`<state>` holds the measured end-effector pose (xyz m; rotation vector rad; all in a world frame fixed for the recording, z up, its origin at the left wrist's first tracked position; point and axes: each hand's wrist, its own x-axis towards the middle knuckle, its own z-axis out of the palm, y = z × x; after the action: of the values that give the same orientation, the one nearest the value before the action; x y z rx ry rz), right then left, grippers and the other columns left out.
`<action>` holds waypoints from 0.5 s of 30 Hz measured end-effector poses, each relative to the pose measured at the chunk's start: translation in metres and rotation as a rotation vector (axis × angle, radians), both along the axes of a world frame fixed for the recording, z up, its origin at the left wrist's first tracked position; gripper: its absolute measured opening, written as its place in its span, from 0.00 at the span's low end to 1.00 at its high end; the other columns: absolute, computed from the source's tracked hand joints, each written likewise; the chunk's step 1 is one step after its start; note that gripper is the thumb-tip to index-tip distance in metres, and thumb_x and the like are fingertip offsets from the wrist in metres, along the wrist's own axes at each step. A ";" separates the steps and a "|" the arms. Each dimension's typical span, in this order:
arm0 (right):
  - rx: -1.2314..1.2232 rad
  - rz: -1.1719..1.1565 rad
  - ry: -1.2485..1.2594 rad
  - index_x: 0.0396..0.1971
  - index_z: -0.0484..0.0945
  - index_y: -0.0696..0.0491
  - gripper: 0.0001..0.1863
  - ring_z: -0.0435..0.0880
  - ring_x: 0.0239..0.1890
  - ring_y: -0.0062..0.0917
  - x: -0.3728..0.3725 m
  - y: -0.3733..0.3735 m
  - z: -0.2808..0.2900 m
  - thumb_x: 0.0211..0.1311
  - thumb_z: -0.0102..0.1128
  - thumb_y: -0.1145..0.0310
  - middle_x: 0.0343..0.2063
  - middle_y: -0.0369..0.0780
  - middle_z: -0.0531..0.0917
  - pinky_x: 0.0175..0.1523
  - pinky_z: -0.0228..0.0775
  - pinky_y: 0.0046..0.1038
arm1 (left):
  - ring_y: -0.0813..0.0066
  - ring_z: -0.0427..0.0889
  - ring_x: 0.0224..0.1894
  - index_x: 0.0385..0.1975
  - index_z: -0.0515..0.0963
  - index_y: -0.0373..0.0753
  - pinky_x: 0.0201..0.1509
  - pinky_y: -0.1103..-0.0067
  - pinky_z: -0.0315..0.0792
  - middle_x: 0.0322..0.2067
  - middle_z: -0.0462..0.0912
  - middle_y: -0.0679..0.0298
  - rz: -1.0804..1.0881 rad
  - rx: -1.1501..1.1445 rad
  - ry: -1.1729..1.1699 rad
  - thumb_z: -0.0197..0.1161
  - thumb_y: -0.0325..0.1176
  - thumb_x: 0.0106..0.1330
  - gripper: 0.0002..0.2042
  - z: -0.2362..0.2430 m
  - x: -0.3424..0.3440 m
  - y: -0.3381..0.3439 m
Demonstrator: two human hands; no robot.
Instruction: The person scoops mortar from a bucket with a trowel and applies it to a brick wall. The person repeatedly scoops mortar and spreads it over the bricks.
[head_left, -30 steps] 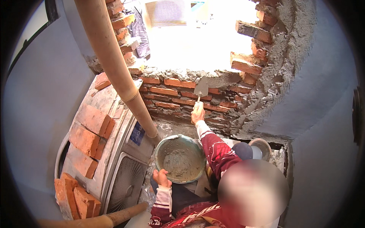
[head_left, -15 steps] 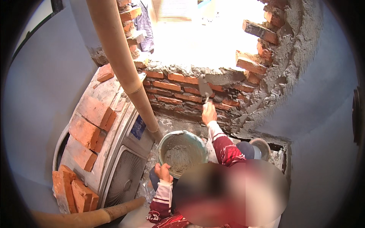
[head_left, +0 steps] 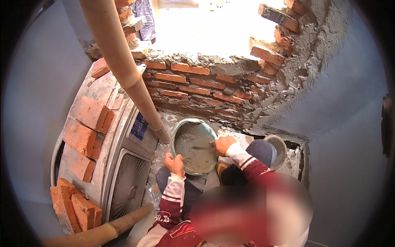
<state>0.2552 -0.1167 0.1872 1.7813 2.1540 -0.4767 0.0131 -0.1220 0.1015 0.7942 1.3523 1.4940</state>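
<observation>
Between my knees a round greenish bucket [head_left: 173,131] holds wet grey mortar [head_left: 191,152]. My left hand [head_left: 175,164] is closed on its near-left rim. At the right rim my right hand [head_left: 224,146] is closed around the handle of a trowel; the blade reaches down into the mortar and is mostly hidden there. Beyond the bucket stands a low wall of orange bricks [head_left: 200,83], its top bedded with rough mortar [head_left: 238,66] under a bright opening.
A bamboo pole [head_left: 123,70] slants down just left of the bucket; another pole [head_left: 98,228] lies low at the front left. Loose bricks [head_left: 80,136] rest on an air-conditioner outdoor unit [head_left: 127,185]. A small round bucket [head_left: 281,150] stands beside my right knee. Jagged bricks [head_left: 267,53] jut into the opening.
My right hand has come back from the wall top to the bucket, bringing the trowel down into the mortar. The bucket appears more tilted, with my left hand still on its rim.
</observation>
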 end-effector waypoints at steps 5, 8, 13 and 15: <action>0.193 0.061 0.121 0.27 0.84 0.56 0.15 0.87 0.31 0.44 -0.045 -0.016 -0.068 0.61 0.51 0.63 0.27 0.52 0.85 0.36 0.80 0.43 | 0.67 0.82 0.46 0.49 0.78 0.27 0.56 0.81 0.68 0.48 0.83 0.52 -0.127 0.398 0.385 0.52 0.15 0.45 0.25 0.034 0.020 0.002; 0.077 0.010 0.189 0.28 0.84 0.56 0.14 0.87 0.33 0.46 -0.061 -0.025 -0.034 0.58 0.55 0.61 0.30 0.52 0.85 0.38 0.80 0.44 | 0.62 0.77 0.60 0.51 0.78 0.31 0.65 0.73 0.62 0.55 0.79 0.49 -0.232 0.398 0.446 0.53 0.18 0.45 0.27 0.041 -0.001 0.002; 0.423 -0.185 0.021 0.34 0.79 0.58 0.11 0.87 0.29 0.41 -0.033 0.002 -0.029 0.62 0.50 0.69 0.32 0.50 0.83 0.31 0.79 0.40 | 0.54 0.76 0.61 0.33 0.77 0.29 0.66 0.67 0.62 0.53 0.80 0.46 -0.292 0.526 0.419 0.53 0.18 0.45 0.13 0.059 -0.012 0.014; 0.384 -0.203 0.015 0.36 0.79 0.59 0.12 0.87 0.31 0.43 -0.052 -0.006 -0.056 0.61 0.51 0.67 0.32 0.51 0.83 0.34 0.79 0.42 | 0.52 0.76 0.61 0.27 0.72 0.29 0.65 0.67 0.63 0.51 0.81 0.45 -0.257 0.510 0.400 0.53 0.17 0.45 0.08 0.067 -0.008 0.010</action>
<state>0.2031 -0.1230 0.1316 2.2183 2.1976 -0.1225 0.0047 -0.1124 0.1685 1.5978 1.0920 1.5394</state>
